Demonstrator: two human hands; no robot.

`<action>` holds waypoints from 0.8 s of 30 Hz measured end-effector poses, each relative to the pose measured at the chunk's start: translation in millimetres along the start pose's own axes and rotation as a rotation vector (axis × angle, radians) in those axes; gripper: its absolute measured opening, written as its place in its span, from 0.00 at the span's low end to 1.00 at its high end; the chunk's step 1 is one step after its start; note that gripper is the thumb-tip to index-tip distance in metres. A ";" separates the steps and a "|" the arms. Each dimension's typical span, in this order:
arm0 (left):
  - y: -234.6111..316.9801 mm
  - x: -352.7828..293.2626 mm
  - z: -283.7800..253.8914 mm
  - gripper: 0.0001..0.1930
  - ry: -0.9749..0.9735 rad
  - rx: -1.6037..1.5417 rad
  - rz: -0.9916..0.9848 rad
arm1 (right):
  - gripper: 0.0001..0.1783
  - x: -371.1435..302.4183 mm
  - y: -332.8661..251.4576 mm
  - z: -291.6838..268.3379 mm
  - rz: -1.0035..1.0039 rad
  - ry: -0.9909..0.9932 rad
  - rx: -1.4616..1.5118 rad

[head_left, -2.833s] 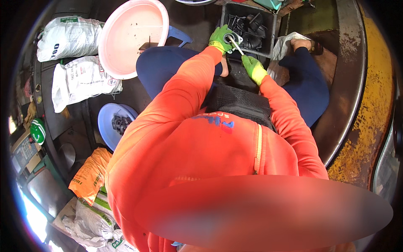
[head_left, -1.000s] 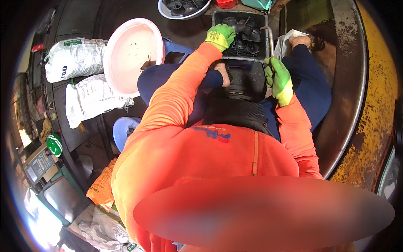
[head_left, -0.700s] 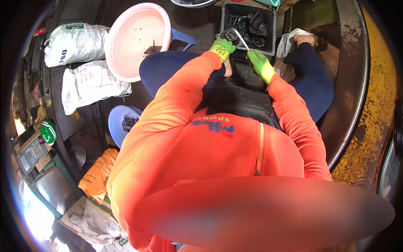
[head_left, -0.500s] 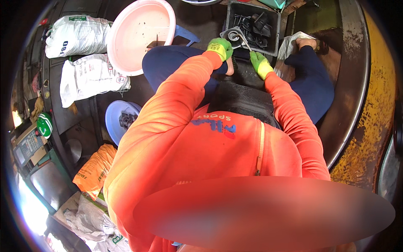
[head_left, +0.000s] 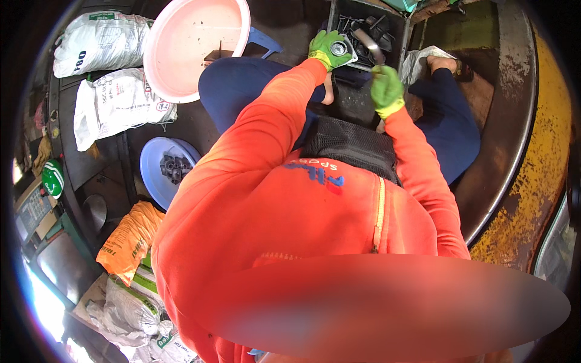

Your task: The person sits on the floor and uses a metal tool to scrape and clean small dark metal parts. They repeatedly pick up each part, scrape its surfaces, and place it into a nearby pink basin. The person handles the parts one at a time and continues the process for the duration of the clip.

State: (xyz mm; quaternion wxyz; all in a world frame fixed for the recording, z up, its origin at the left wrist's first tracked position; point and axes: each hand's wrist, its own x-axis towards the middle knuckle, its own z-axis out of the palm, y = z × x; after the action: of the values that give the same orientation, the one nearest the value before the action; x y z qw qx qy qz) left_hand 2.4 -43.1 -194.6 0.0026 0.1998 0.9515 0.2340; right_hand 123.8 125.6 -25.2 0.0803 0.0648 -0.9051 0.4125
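My left hand (head_left: 325, 48), in a green and yellow glove, is closed on a small square metal part with a round opening (head_left: 339, 49). It holds this part at the near left edge of a dark crate (head_left: 398, 36) of black parts. My right hand (head_left: 387, 88), gloved the same way, grips a slim metal tool (head_left: 367, 43) whose shiny end is smeared by motion. That end points up and to the left over the crate, apart from the square part. The tool's exact kind cannot be made out.
To the left stand a large pink basin (head_left: 181, 54) and a blue basin (head_left: 151, 181) holding dark parts. White sacks (head_left: 118, 103) lie beyond them, with an orange bag (head_left: 130, 239) nearer. A rusty yellow metal edge (head_left: 523, 199) curves along the right.
The tool has come away from the square part, its end swinging up and right. My right hand has moved slightly right and has turned. My left hand has risen a little with the part.
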 end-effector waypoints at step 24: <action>-7.3 -1.3 18.0 0.33 0.081 -0.036 0.066 | 0.18 -7.8 16.1 11.5 0.374 -0.262 -0.156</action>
State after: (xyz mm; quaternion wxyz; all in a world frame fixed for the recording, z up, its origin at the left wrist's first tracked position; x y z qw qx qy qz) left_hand 2.5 -41.6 -214.0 -0.0403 0.2214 0.9393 0.2591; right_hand 127.4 127.7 -46.0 -0.1109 -0.0573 -0.9332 0.3370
